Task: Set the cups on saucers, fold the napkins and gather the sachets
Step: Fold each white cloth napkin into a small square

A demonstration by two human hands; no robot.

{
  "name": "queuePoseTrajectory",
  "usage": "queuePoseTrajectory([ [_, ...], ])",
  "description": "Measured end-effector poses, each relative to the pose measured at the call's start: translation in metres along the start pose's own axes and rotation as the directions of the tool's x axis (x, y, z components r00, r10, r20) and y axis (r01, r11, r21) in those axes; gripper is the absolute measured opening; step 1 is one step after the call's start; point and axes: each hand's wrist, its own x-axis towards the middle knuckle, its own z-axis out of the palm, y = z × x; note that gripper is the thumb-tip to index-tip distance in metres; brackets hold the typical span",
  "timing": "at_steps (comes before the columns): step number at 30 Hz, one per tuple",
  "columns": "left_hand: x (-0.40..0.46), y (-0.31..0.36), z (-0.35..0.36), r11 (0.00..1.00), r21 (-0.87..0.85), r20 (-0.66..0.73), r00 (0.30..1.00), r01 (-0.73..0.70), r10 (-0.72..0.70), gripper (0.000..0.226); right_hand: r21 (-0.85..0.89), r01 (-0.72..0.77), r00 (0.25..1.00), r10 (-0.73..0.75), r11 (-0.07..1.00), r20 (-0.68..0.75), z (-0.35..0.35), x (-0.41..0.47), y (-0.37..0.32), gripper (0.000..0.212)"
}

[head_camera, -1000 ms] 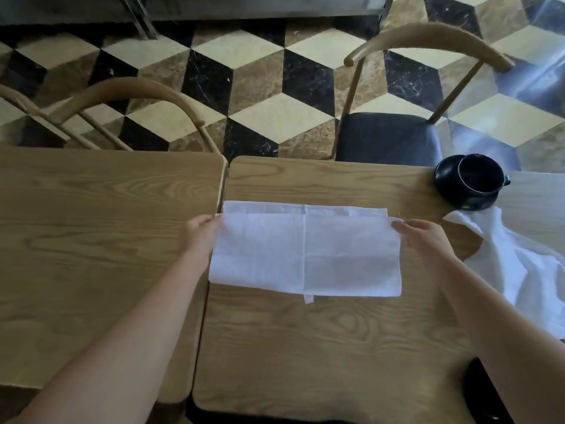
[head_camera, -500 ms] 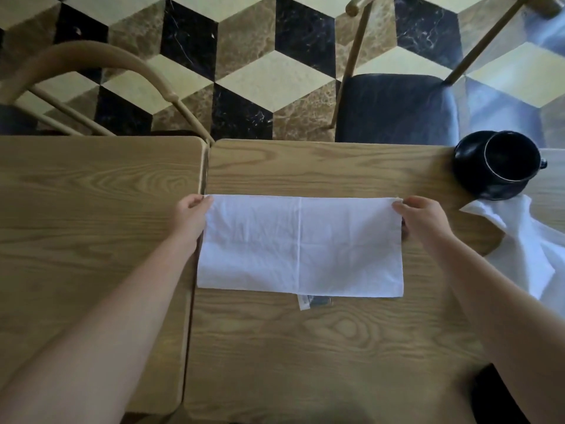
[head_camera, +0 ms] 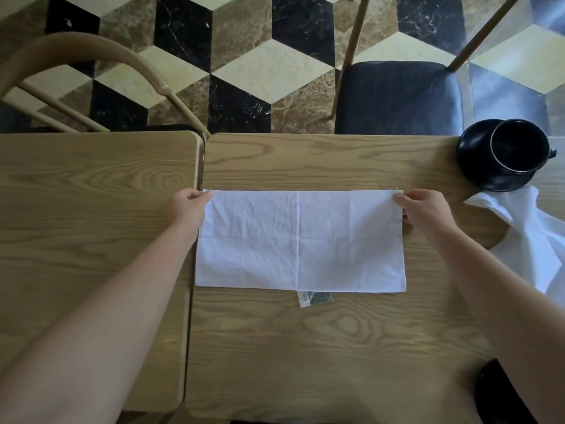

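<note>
A white napkin [head_camera: 301,240] lies folded in half as a wide rectangle on the right wooden table [head_camera: 321,347]. A small label pokes out under its near edge. My left hand [head_camera: 189,207] pinches its far left corner. My right hand [head_camera: 423,209] pinches its far right corner. A black cup [head_camera: 516,149] stands on a black saucer [head_camera: 472,149] at the table's far right. A second white napkin [head_camera: 538,240] lies crumpled near the saucer, partly off to the right.
A second wooden table [head_camera: 91,234] adjoins on the left with a narrow gap between. Two wooden chairs stand beyond the far edge, one with a dark seat [head_camera: 397,99]. A dark round object [head_camera: 501,393] shows at the bottom right corner.
The top layer of the napkin was drawn to the far edge, so both layers now line up. The view has tilted downward and my hands hold the far corners.
</note>
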Motion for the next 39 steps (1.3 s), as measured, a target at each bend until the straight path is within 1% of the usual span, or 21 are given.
queuePoseTrajectory([
  [2, -0.002, 0.002, 0.002, 1.0, -0.003, -0.046, 0.999, 0.014, -0.014, 0.027, -0.015, 0.014, 1.0, -0.014, 1.0, 0.0, -0.001, -0.004, -0.004, 0.041],
  [4, -0.009, 0.006, 0.001, 1.0, -0.001, -0.145, 0.989, 0.012, -0.012, 0.029, -0.116, 0.065, 0.997, -0.069, 0.991, -0.032, -0.004, -0.011, -0.009, 0.05],
  [5, -0.016, 0.007, 0.0, 1.0, 0.006, -0.194, 0.981, -0.006, 0.007, 0.027, -0.198, 0.107, 0.989, -0.125, 0.974, -0.08, -0.003, -0.018, -0.011, 0.052],
  [7, -0.036, 0.004, 0.001, 0.992, 0.054, -0.235, 0.964, -0.116, 0.126, 0.019, -0.33, 0.2, 0.941, -0.274, 0.923, -0.197, 0.003, -0.038, -0.012, 0.04],
  [8, -0.051, 0.0, 0.005, 0.976, 0.098, -0.199, 0.957, -0.196, 0.212, 0.015, -0.357, 0.265, 0.914, -0.351, 0.896, -0.202, 0.011, -0.053, -0.013, 0.033],
  [9, -0.068, -0.005, 0.011, 0.949, 0.149, -0.113, 0.949, -0.277, 0.294, 0.013, -0.363, 0.342, 0.897, -0.416, 0.867, -0.148, 0.024, -0.071, -0.015, 0.03],
  [11, -0.112, -0.016, 0.025, 0.871, 0.21, 0.161, 0.894, -0.445, 0.418, 0.013, -0.311, 0.467, 0.88, -0.471, 0.828, 0.068, 0.057, -0.112, -0.017, 0.03],
  [12, -0.134, -0.022, 0.032, 0.84, 0.19, 0.289, 0.846, -0.509, 0.448, 0.014, -0.271, 0.502, 0.865, -0.47, 0.821, 0.179, 0.076, -0.132, -0.017, 0.029],
  [13, -0.154, -0.028, 0.04, 0.827, 0.146, 0.375, 0.804, -0.542, 0.461, 0.014, -0.235, 0.524, 0.844, -0.462, 0.819, 0.272, 0.094, -0.151, -0.018, 0.027],
  [14, -0.17, -0.033, 0.047, 0.836, 0.096, 0.409, 0.787, -0.54, 0.462, 0.014, -0.198, 0.538, 0.822, -0.456, 0.819, 0.342, 0.11, -0.167, -0.018, 0.025],
  [16, -0.19, -0.042, 0.058, 0.892, 0.013, 0.365, 0.833, -0.451, 0.416, 0.014, -0.136, 0.539, 0.795, -0.45, 0.831, 0.406, 0.134, -0.187, -0.016, 0.021],
  [18, -0.194, -0.049, 0.064, 0.944, -0.029, 0.305, 0.897, -0.328, 0.321, 0.015, -0.125, 0.517, 0.812, -0.439, 0.847, 0.385, 0.148, -0.194, -0.01, 0.021],
  [19, -0.193, -0.053, 0.065, 0.952, -0.01, 0.298, 0.908, -0.307, 0.295, 0.016, -0.142, 0.5, 0.829, -0.424, 0.854, 0.365, 0.152, -0.194, -0.007, 0.021],
  [21, -0.191, -0.062, 0.062, 0.924, 0.082, 0.335, 0.884, -0.374, 0.327, 0.018, -0.177, 0.48, 0.851, -0.408, 0.859, 0.33, 0.155, -0.192, 0.001, 0.02],
  [23, -0.187, -0.07, 0.057, 0.867, 0.173, 0.39, 0.841, -0.468, 0.376, 0.018, -0.178, 0.504, 0.843, -0.435, 0.845, 0.317, 0.153, -0.19, 0.01, 0.014],
  [25, -0.18, -0.075, 0.051, 0.849, 0.23, 0.404, 0.84, -0.476, 0.362, 0.021, -0.174, 0.515, 0.839, -0.452, 0.839, 0.303, 0.145, -0.185, 0.021, 0.011],
  [27, -0.17, -0.077, 0.042, 0.878, 0.262, 0.346, 0.889, -0.4, 0.301, 0.025, -0.182, 0.463, 0.872, -0.408, 0.867, 0.271, 0.132, -0.177, 0.034, 0.01],
  [29, -0.158, -0.08, 0.03, 0.902, 0.301, 0.249, 0.939, -0.308, 0.237, 0.026, -0.19, 0.403, 0.906, -0.36, 0.895, 0.225, 0.116, -0.17, 0.051, 0.013],
  [33, -0.133, -0.088, 0.0, 0.919, 0.37, 0.086, 0.99, -0.139, 0.115, 0.018, -0.253, 0.324, 0.946, -0.303, 0.912, 0.118, 0.084, -0.158, 0.079, 0.014],
  [36, -0.118, -0.09, -0.019, 0.927, 0.375, 0.091, 0.996, -0.018, -0.018, 0.022, -0.306, 0.243, 0.97, -0.234, 0.921, 0.067, 0.06, -0.147, 0.09, 0.017],
  [39, -0.106, -0.088, -0.031, 0.89, 0.456, 0.113, 0.99, 0.027, -0.088, 0.039, -0.371, 0.24, 0.97, -0.212, 0.897, 0.115, 0.05, -0.142, 0.093, 0.018],
])
